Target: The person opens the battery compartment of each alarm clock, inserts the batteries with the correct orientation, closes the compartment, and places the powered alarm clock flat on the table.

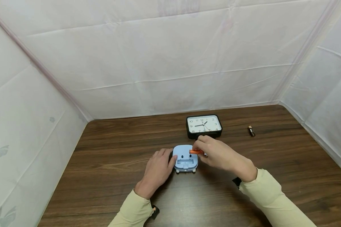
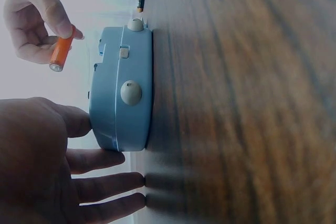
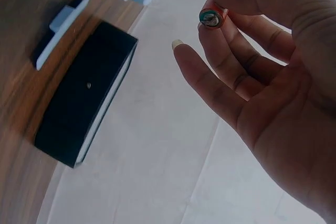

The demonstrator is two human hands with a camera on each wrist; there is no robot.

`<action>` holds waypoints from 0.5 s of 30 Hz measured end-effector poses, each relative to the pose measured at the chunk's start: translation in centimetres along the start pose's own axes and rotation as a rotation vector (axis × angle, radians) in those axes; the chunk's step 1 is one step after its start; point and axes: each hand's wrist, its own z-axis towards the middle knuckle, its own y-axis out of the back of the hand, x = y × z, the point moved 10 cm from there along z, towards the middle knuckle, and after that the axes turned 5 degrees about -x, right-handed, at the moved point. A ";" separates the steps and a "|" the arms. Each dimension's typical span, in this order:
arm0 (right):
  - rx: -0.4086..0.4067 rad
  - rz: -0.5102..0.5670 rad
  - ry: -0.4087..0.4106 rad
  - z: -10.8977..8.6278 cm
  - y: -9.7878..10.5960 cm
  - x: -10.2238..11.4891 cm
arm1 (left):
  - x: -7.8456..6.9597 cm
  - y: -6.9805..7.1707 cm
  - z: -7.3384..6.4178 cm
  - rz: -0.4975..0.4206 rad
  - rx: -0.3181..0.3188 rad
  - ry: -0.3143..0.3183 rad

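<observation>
A small light-blue clock (image 1: pixel 183 151) lies on its front, its back with two black knobs facing up and its battery compartment (image 1: pixel 185 162) uncovered. Two pale ball feet stick out from its near side, one of them a foot (image 2: pixel 131 93) close to the left wrist camera. My left hand (image 1: pixel 158 167) rests beside it, thumb on the back's edge, index finger against the side, other fingers extended. Over the clock's right part, my right hand (image 1: pixel 216 153) pinches an orange battery (image 1: pixel 196 152) between thumb and fingertips, one finger held out straight in the right wrist view (image 3: pixel 210 82).
Behind the clock, a black rectangular clock (image 1: pixel 204 125) lies with its white dial up. A light-blue battery cover (image 3: pixel 63 30) is on the table near it. Farther right lies a black and copper battery (image 1: pixel 251 131). White sheeting (image 1: pixel 170 72) walls the wooden table.
</observation>
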 end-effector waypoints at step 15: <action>0.077 -0.014 0.040 0.0 -2.7 1.4 | -0.2 0.1 -0.1 -0.005 -0.003 -0.004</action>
